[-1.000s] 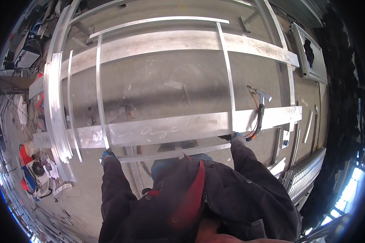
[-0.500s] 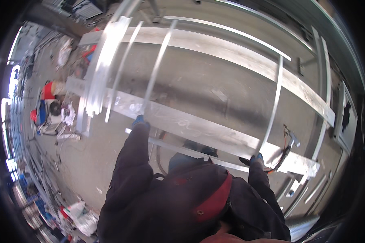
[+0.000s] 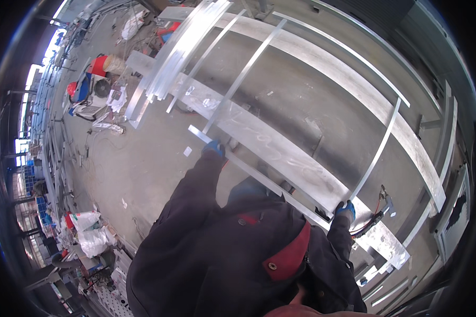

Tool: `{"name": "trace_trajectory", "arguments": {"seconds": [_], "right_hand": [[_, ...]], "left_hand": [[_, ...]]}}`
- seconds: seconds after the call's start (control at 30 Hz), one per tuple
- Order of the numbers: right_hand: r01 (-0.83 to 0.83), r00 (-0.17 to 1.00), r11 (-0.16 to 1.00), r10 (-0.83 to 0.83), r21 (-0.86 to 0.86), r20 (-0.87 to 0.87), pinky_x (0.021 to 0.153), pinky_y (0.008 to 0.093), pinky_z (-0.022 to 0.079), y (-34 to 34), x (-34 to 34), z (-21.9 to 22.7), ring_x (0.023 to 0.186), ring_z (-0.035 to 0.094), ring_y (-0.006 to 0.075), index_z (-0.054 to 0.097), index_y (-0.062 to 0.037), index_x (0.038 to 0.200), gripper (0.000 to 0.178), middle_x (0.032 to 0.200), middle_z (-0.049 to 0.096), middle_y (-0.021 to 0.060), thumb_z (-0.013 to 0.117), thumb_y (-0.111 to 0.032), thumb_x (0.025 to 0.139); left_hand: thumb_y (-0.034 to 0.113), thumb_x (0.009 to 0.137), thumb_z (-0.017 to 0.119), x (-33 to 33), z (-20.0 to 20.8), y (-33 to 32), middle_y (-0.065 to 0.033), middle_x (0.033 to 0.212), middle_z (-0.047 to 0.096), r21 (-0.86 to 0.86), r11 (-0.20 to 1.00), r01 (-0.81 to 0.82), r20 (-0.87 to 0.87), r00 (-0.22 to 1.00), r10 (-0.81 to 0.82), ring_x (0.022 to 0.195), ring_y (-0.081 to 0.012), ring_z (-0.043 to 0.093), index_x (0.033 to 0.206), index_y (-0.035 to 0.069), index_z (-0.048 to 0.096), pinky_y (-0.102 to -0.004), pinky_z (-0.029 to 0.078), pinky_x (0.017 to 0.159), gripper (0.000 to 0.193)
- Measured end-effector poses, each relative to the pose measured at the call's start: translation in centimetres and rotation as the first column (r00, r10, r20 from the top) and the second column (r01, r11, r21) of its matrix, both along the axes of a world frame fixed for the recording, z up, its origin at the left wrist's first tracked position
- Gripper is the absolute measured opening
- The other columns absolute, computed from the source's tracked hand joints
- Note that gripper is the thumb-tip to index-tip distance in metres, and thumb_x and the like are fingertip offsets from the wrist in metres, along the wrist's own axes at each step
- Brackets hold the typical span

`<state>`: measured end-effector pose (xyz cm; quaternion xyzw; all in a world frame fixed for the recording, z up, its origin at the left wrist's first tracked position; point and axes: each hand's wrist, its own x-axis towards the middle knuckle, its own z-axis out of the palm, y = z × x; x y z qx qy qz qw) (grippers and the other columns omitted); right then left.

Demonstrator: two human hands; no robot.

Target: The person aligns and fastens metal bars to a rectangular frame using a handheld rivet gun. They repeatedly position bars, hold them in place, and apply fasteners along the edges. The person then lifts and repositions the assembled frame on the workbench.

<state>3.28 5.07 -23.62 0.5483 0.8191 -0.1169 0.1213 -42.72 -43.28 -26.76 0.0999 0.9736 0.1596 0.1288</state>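
My left hand (image 3: 214,148), in a blue glove, is closed around the near long metal bar (image 3: 262,179), a little in from its left end. Just beyond that hand lies the near end of the left crossbar (image 3: 246,73), which slants away across two wide metal beams. My right hand (image 3: 346,210), gloved in blue and black, is closed at the near end of the right crossbar (image 3: 378,150), by the right end of the near bar; its fingers are partly hidden. A far long bar (image 3: 349,55) meets the far ends of both crossbars.
A bundle of shiny metal profiles (image 3: 188,47) and a loose bar (image 3: 206,59) lie across the beams at left. Right of my right hand, a tool with a hose (image 3: 386,205) rests by the near beam (image 3: 280,145). White bags (image 3: 92,238) lie at lower left.
My left hand has moved from the left crossbar's near end onto the near long bar. That bar now lies closer to the crossbar ends. The whole view has turned; my right hand stays at the right crossbar.
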Motion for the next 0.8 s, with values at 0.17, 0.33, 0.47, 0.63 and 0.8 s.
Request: {"name": "trace_trajectory", "arguments": {"seconds": [0.17, 0.33, 0.47, 0.63, 0.8], "right_hand": [[-0.155, 0.953, 0.976, 0.106, -0.155, -0.284, 0.102, 0.0448, 0.053, -2.6, -4.7, 0.0, 0.116, 0.067, 0.037, 0.069, -0.0093, 0.13, 0.046, 0.129, 0.07, 0.0166, 0.066, -0.038, 0.095], [-0.273, 0.931, 0.891, 0.15, -0.362, -0.334, 0.099, 0.0413, 0.054, -5.3, -10.0, 1.2, 0.111, 0.072, 0.0305, 0.069, -0.011, 0.133, 0.05, 0.125, 0.073, 0.0149, 0.065, -0.042, 0.094], [-0.258, 0.947, 0.883, 0.15, -0.392, -0.285, 0.101, 0.0423, 0.053, -6.4, -13.1, 2.7, 0.113, 0.071, 0.0309, 0.067, -0.0113, 0.135, 0.053, 0.127, 0.072, 0.0142, 0.06, -0.045, 0.095], [-0.293, 0.94, 0.907, 0.216, -0.303, -0.263, 0.101, 0.041, 0.053, -7.7, -16.3, 2.2, 0.116, 0.07, 0.032, 0.069, -0.01, 0.131, 0.048, 0.123, 0.074, 0.015, 0.065, -0.042, 0.096], [-0.282, 0.942, 0.922, 0.214, -0.266, -0.258, 0.102, 0.0417, 0.053, -12.5, -18.3, 1.2, 0.118, 0.069, 0.0328, 0.071, -0.0084, 0.128, 0.047, 0.124, 0.073, 0.016, 0.064, -0.043, 0.096]], "left_hand": [[0.032, 0.095, 0.065, 6.6, 0.8, -10.8, -0.0231, 0.128, 0.068, -0.213, 0.967, -0.141, 0.482, 0.846, 0.229, 0.114, -0.0424, 0.067, 0.136, 0.007, 0.061, -0.0472, 0.052, 0.099, 0.048], [0.033, 0.095, 0.066, 14.1, 0.5, -18.2, -0.0233, 0.129, 0.067, -0.205, 0.9, -0.384, 0.599, 0.678, 0.425, 0.114, -0.042, 0.068, 0.139, 0.007, 0.059, -0.0474, 0.052, 0.099, 0.051], [0.033, 0.095, 0.067, 13.3, -2.0, -20.0, -0.0235, 0.13, 0.067, -0.129, 0.808, -0.574, 0.56, 0.631, 0.538, 0.114, -0.0416, 0.068, 0.141, 0.007, 0.057, -0.0475, 0.052, 0.099, 0.054], [0.033, 0.095, 0.069, 0.5, -4.9, -24.7, -0.0238, 0.131, 0.066, 0.006, 0.687, -0.726, 0.395, 0.633, 0.666, 0.114, -0.0411, 0.068, 0.144, 0.007, 0.054, -0.0477, 0.052, 0.098, 0.057], [0.034, 0.095, 0.07, -18.2, -6.3, -28.9, -0.024, 0.132, 0.066, 0.187, 0.68, -0.709, 0.22, 0.705, 0.674, 0.114, -0.0406, 0.068, 0.146, 0.007, 0.051, -0.0479, 0.052, 0.098, 0.061]]}}
